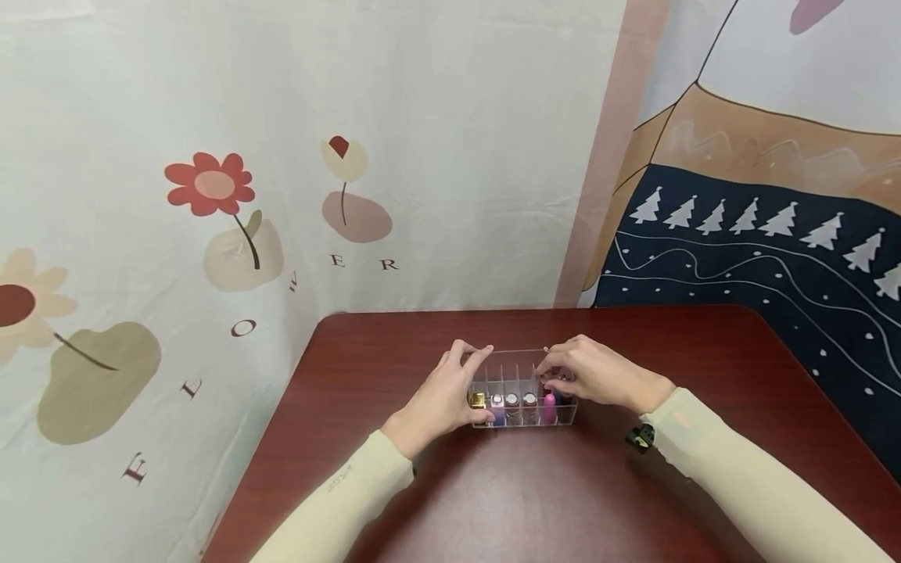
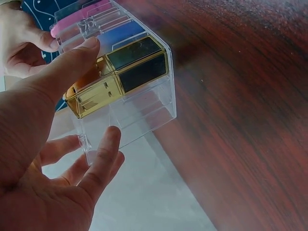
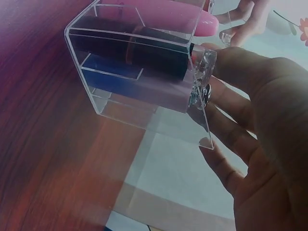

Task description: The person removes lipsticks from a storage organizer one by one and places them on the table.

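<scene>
Head: left hand (image 1: 439, 399) and right hand (image 1: 598, 371) at a clear box (image 1: 521, 385) on the surface (image 1: 493, 493).
Left wrist: left hand clamps round the box's end, beside a gold lipstick (image 2: 118, 79). Right wrist: thumb and finger pinch a clear cap (image 3: 207, 62) at the other end.

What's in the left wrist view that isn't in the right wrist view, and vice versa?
Only the left wrist view: the gold-and-black tube lying in one of the slots.

Only the right wrist view: part of a red flower print on the wall covering, and the reddish-brown band on a dark tube.

Both: the clear organizer, the pink tube, the dark red tabletop, and both hands, left hand and right hand.
</scene>
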The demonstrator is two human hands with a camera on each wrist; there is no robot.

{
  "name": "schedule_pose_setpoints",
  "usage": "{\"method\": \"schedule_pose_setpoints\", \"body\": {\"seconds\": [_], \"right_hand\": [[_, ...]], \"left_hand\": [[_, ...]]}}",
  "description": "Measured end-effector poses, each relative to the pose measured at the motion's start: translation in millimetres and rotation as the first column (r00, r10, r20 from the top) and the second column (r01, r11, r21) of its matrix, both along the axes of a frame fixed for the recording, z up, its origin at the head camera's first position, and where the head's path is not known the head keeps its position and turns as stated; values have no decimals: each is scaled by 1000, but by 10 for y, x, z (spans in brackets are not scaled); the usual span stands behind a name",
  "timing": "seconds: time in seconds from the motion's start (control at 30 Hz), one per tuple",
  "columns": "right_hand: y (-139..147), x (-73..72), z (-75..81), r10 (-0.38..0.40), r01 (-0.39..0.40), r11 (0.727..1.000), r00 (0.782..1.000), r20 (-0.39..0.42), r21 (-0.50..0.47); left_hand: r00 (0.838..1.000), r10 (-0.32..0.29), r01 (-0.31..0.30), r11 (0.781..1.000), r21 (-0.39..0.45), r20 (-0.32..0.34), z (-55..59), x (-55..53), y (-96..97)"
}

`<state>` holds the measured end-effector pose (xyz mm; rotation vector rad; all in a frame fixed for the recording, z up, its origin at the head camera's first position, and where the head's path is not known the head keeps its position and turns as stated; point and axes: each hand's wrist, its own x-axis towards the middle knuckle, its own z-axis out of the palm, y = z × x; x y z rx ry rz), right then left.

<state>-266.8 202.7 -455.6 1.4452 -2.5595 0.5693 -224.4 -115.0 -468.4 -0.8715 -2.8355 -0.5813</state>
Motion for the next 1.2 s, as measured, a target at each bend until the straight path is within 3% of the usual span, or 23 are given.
{"method": "schedule_pose_setpoints", "body": {"seconds": [0.23,0.63,0.97,1.2], "right_hand": [[5,-5,-17,43,-44,999,998,-50,-22],[49,57,-40,-29,28,1000,999,-24,-13],[85,75,-35,-53,50,991,998,-23,-121],[109,96,15,-91,94,981,996,24,-169]], "left_hand": [[1000,0,0,1000,12,10,-2,0,12],[1000,12,-12,1000,7,16,-14,12,13],[1000,12,-12,1000,16,11,-15,17,8],[1000,15,-15,1000,19,13,-29,14,5]]}}
